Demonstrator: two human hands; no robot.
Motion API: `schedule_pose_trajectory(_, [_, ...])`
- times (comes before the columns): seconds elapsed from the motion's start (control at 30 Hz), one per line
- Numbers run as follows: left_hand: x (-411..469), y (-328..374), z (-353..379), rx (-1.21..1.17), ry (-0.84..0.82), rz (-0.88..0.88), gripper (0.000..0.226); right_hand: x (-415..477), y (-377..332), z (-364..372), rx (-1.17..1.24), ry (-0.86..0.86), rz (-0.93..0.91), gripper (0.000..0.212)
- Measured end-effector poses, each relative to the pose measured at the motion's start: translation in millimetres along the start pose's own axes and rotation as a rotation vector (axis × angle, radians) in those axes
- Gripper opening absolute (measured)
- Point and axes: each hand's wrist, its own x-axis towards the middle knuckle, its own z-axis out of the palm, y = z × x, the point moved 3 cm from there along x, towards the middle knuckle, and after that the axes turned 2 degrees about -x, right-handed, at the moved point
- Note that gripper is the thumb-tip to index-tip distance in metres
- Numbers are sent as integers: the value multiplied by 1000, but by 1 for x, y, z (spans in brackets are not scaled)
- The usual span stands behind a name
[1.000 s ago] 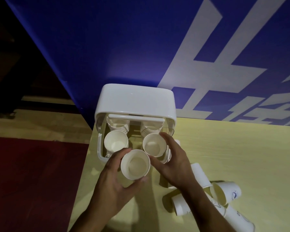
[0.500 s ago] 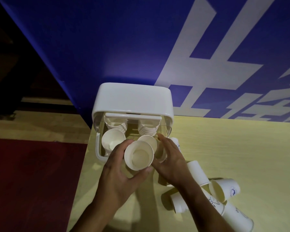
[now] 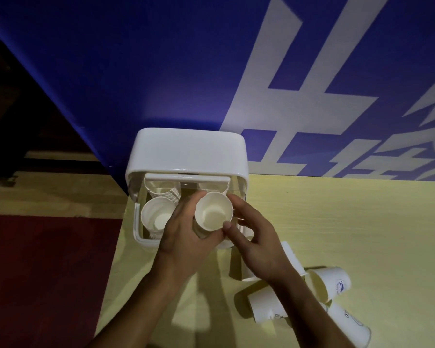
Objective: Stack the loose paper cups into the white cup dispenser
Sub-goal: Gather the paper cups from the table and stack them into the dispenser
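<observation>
The white cup dispenser point(image 3: 189, 151) stands at the table's back left corner with its front open. Inside on the left a stack of cups point(image 3: 156, 217) shows its open mouth. My left hand point(image 3: 183, 234) grips a white paper cup point(image 3: 214, 213), mouth up, over the dispenser's right-hand slot, covering the stack there. My right hand point(image 3: 254, 239) curls round that same spot from the right, fingertips at the cup's rim and side. Several loose cups point(image 3: 329, 285) lie on their sides at the lower right, partly hidden by my right forearm.
A blue wall with large white lettering point(image 3: 299, 101) rises directly behind the dispenser. The pale yellow table point(image 3: 362, 234) stretches to the right. Its left edge runs just beside the dispenser, above a red and tan floor point(image 3: 48, 272).
My left hand has carried the cup up and to the right, from in front of the dispenser onto its right-hand slot. My right hand stayed beside that slot.
</observation>
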Motion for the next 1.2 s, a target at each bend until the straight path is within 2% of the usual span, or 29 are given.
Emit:
schedule_pose_trajectory(0.43, [6, -39, 23, 122, -109, -109, 78, 12, 43, 20, -344, -40, 10, 52])
schedule_pose_trajectory(0.6, [7, -46, 31, 125, -82, -123, 78, 12, 52, 24, -363, -37, 36, 52])
schedule_pose_trajectory(0.73, [6, -42, 30, 113, -110, -141, 86, 6, 51, 18, -388, -29, 43, 57])
schedule_pose_trajectory(0.83, [-7, -22, 21, 194, -108, -4, 96, -13, 48, -8, -337, 44, 63, 52])
schedule_pose_trajectory(0.93, [-26, 13, 27, 263, -144, 166, 80, -45, 55, -61, -307, 188, 109, 40])
schedule_pose_trajectory(1.03, [-33, 50, 68, 283, -233, 347, 65, -87, 70, -125, -306, 354, 223, 33])
schedule_pose_trajectory(1.13, [-29, 79, 128, 305, -438, 387, 64, -132, 82, -178, -330, 459, 315, 33])
schedule_pose_trajectory(1.2, [-30, 89, 178, 401, -618, 393, 66, -163, 91, -204, -331, 495, 351, 36])
